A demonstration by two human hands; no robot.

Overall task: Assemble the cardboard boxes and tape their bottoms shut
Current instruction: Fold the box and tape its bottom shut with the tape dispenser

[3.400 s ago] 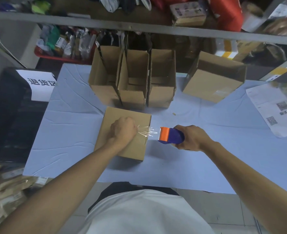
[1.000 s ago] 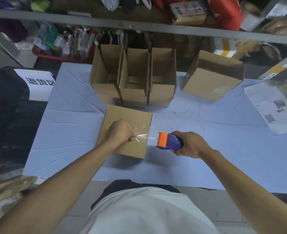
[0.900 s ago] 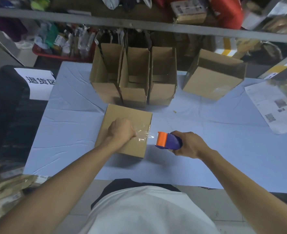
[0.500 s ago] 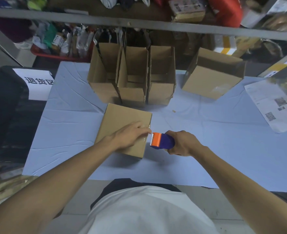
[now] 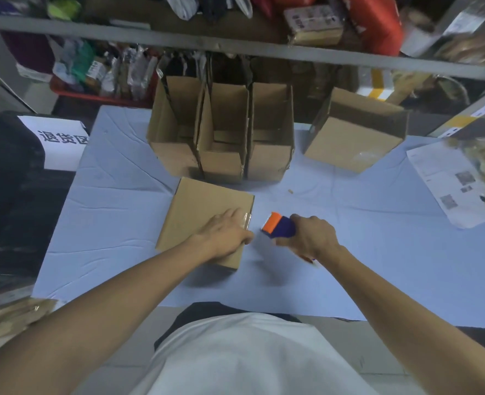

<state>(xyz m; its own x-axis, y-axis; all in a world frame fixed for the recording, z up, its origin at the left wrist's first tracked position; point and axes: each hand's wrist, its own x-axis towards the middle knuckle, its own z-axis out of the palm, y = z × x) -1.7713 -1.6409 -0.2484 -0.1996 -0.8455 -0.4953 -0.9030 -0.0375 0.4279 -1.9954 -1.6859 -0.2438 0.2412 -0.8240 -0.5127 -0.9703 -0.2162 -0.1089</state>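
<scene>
Left hand (image 5: 224,233) lies flat and open, palm down, on the upturned bottom of the closed cardboard box (image 5: 204,215), fingers spread toward that box's right edge, where a strip of clear tape (image 5: 245,219) glints under the fingertips. It presses on the box without gripping anything. Just right of the box, the right hand (image 5: 311,236) is curled tight around the blue handle of a tape dispenser (image 5: 278,227), whose orange head points at the box's right side and sits very close to it; whether it touches the cardboard cannot be told.

Taking the closed box as the landmark: it rests on a pale blue table cover (image 5: 378,252), in front of the person's white shirt (image 5: 247,357). Directly behind it stand three open boxes (image 5: 221,155) in a tight row, mouths up, flaps raised. Behind and well to its right sits another open box (image 5: 355,132), tilted, with clear tape on its near face. Farther right, a printed paper sheet (image 5: 449,181) lies at the cover's edge. To the box's left, beyond the cover, a white sign (image 5: 61,141) with dark characters rests on something black. A metal shelf rail (image 5: 235,44) crosses above the boxes, with packages on it
</scene>
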